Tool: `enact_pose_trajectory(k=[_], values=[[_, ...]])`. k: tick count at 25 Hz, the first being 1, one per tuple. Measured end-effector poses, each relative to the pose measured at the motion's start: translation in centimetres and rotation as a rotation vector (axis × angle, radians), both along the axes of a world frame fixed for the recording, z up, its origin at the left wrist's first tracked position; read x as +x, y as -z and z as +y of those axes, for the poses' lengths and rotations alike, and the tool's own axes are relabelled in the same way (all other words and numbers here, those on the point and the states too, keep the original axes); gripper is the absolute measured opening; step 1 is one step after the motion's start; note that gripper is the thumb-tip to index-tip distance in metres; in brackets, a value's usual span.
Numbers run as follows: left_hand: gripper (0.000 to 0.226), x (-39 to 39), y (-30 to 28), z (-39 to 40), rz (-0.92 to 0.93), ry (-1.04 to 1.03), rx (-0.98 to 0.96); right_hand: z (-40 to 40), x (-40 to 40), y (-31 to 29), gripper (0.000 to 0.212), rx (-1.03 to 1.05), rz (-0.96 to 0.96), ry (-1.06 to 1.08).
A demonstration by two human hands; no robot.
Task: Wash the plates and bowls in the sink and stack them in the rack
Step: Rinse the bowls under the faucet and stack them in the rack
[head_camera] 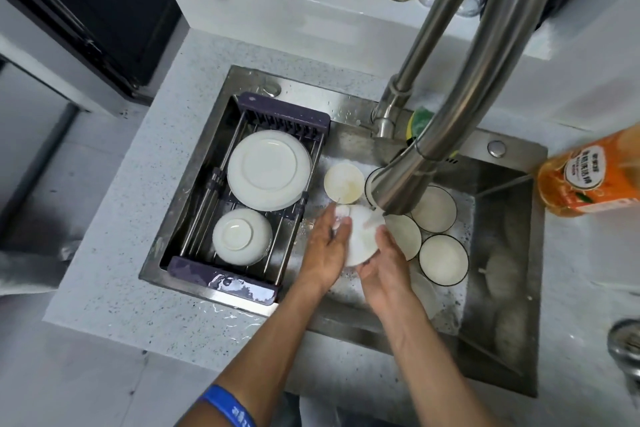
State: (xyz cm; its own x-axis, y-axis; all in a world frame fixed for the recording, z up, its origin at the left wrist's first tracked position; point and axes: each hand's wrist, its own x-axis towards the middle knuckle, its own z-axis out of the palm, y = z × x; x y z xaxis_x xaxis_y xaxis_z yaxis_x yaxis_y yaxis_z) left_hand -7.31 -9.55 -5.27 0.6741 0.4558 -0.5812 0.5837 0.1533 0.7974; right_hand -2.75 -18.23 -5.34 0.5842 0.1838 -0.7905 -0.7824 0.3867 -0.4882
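The sink (502, 253) is set into a speckled desk (114, 218), with the tap (433, 135) arching over its middle. Across the sink's left side sits the rack (249, 284), and it already carries part of the job: a large plate (268, 170) lies upside down at the far end, and an upturned bowl (241, 235) rests nearer the person. These two look washed and put away.

The rest is still in the basin. Several dark-rimmed bowls (443, 259) stand close together in foamy water under and right of the tap, and a small plain dish (344, 183) with a yellowish smear sits just beside the rack. So the task seems well under halfway, with most pieces still to be washed.

The piece in hand is a small white plate (362, 236), held tilted under the spout. The left hand (327, 246) lies with fingers spread flat against its left edge, while the right hand (384, 263) cups its lower edge, thumb curled over the rim.
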Motion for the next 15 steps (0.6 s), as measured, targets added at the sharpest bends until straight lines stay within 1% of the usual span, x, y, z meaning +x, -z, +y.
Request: enact_pose_trajectory(k=[2,3,4,5,7,8,9,10,11,12,13,14,15], values=[[0.058,1.2,0.1,-0.5,0.003,-0.106,-0.204,-0.7,-0.2,-0.8,0.028,-0.017,-0.047,0.006],[0.056,1.5,0.6,-0.7,0.012,-0.166,-0.312,-0.7,-0.3,-1.3,0.022,-0.087,-0.121,-0.056],[0.053,1.7,0.7,-0.7,0.023,-0.219,-0.416,-0.6,-0.3,-2.1,0.019,-0.188,-0.239,-0.165],[0.051,1.8,0.6,-0.7,0.066,-0.258,-0.486,-0.7,-0.3,-2.7,0.021,-0.325,-0.403,-0.314],[0.048,2.1,0.7,-0.5,0.145,-0.308,-0.561,-1.1,-0.6,-3.5,0.027,-0.583,-0.761,-0.650],[0.046,2.3,0.8,-0.4,0.135,-0.361,-0.610,-1.6,-0.8,-3.6,0.022,-0.720,-0.960,-0.820],[0.044,2.6,0.9,-0.4,0.095,-0.417,-0.675,-2.0,-1.1,-3.8,0.015,-0.856,-1.172,-0.950],[0.042,2.8,0.6,-0.4,0.043,-0.464,-0.751,-2.3,-1.6,-3.8,0.009,-0.950,-1.346,-1.054],[0.041,2.9,0.3,-0.3,-0.006,-0.492,-0.810,-2.1,-2.0,-3.6,0.012,-1.005,-1.442,-1.115],[0.041,2.8,0.0,-0.2,-0.050,-0.507,-0.870,-1.9,-2.1,-3.9,0.017,-1.004,-1.445,-1.152],[0.042,2.6,-0.1,0.0,-0.082,-0.506,-0.907,-1.6,-1.8,-4.0,0.021,-0.982,-1.401,-1.181],[0.043,2.4,-0.3,0.1,-0.102,-0.484,-0.934,-1.6,-1.6,-4.1,0.025,-0.975,-1.370,-1.212],[0.043,2.2,-0.2,0.2,-0.101,-0.457,-0.920,-1.8,-1.6,-4.2,0.026,-1.009,-1.373,-1.245]])
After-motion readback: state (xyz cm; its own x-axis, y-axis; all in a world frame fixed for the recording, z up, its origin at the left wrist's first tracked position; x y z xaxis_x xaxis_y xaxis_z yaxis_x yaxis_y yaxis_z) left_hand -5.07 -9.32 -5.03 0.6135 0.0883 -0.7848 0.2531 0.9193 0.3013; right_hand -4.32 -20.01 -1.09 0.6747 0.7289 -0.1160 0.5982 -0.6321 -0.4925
